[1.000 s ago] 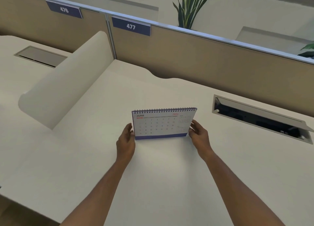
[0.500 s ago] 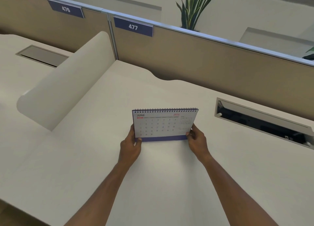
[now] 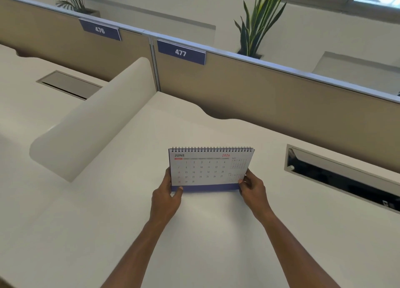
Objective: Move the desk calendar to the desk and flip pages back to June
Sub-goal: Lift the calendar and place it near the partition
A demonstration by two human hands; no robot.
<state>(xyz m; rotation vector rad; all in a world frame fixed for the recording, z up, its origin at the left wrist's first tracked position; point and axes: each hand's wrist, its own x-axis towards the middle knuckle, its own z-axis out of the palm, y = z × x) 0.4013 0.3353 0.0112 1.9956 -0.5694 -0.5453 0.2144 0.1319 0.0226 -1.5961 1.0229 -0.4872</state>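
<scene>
Plainly the white, spiral-bound paper desk calendar with its blue card base stands upright near the middle of the smooth off-white counter, facing the wearer, with the JUNE 2026 page in front. The bare left grip pinches the lower left corner, thumb laid on the blue base strip and fingers wrapped behind the edge. The bare right grip pinches the lower right corner likewise, its thumb tip lying on the printed page itself. Whether the base bears fully on the counter or hangs a shade above it cannot be told from this view.

By my judgement little is left but to let go, and that is where trouble lies. If one grip opens before the other, the light tent stand may twist or skid on the slick surface. If the base is not spread flat at the back, which is hidden, the stand could fold and drop on its face. The right thumb, resting on paper rather than card, could drag the June sheet as it leaves, creasing it or lifting it over the wire coil and spoiling the month shown. A push to the right would send the calendar toward the open dark cable hatch set in the counter, though that lies well apart.
</scene>
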